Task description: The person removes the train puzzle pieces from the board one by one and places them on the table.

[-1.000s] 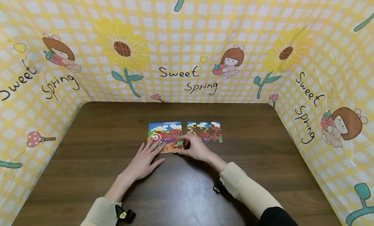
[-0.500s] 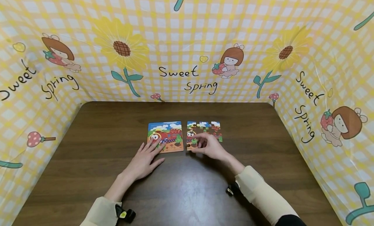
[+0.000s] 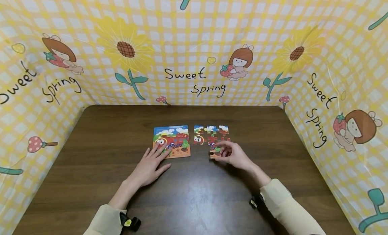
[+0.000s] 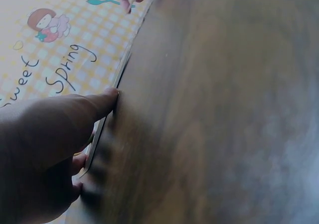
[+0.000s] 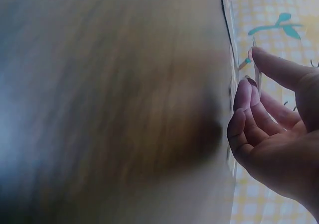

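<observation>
The left hand (image 3: 147, 168) lies with straight fingers on the lower left of a picture puzzle board (image 3: 174, 131) showing a red train. In the left wrist view its fingers reach the board's edge. My right hand (image 3: 236, 156) pinches a puzzle piece (image 3: 214, 154) with a green bush on orange ground, holding it just in front of the loose pieces. The right wrist view shows this piece (image 5: 257, 72) edge-on, thin, between thumb and fingers. Behind it the loose puzzle pieces (image 3: 198, 139) stand in short columns; the hand partly hides the rightmost ones.
The pieces and board lie on a dark brown wooden table (image 3: 121, 127). A yellow checked cloth (image 3: 194, 36) with sunflowers and cartoon figures walls the back and both sides. Both wrists carry small black camera mounts.
My right hand has moved right from the board's lower right corner, past the leftmost loose pieces, carrying the puzzle piece. The left hand has stayed on the board.
</observation>
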Action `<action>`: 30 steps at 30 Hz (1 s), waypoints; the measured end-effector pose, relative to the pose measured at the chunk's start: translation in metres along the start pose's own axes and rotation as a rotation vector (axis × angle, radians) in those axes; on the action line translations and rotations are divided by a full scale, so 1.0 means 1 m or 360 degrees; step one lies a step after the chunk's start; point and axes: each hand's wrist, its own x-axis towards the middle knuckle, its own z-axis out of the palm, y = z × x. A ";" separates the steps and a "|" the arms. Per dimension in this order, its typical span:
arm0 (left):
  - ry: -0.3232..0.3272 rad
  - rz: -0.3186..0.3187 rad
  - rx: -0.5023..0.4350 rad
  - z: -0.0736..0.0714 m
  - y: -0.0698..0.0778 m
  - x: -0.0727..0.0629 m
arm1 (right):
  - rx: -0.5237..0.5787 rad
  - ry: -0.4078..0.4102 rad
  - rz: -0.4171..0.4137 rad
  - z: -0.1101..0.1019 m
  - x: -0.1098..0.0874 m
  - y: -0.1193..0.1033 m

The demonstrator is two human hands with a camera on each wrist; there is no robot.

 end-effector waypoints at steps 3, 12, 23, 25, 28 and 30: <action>0.0007 0.0006 0.0008 -0.005 0.006 -0.001 | -0.0042 0.0013 -0.0010 -0.006 -0.004 0.004; 0.0031 0.0024 0.0010 -0.007 0.007 0.000 | -0.0285 0.0040 -0.0041 -0.022 -0.015 0.013; 0.0047 0.0027 0.0019 -0.007 0.010 -0.001 | -0.0437 0.0037 -0.0047 -0.024 -0.019 0.017; 0.0053 0.0027 0.0026 -0.009 0.015 -0.002 | -0.0427 0.0055 -0.0127 -0.024 -0.017 0.036; 0.0010 -0.0016 0.0037 -0.011 0.017 -0.003 | -0.0449 0.0068 -0.0125 -0.023 -0.015 0.047; -0.0004 -0.0029 0.0055 -0.011 0.018 -0.003 | -0.0471 0.0077 -0.0091 -0.022 -0.015 0.045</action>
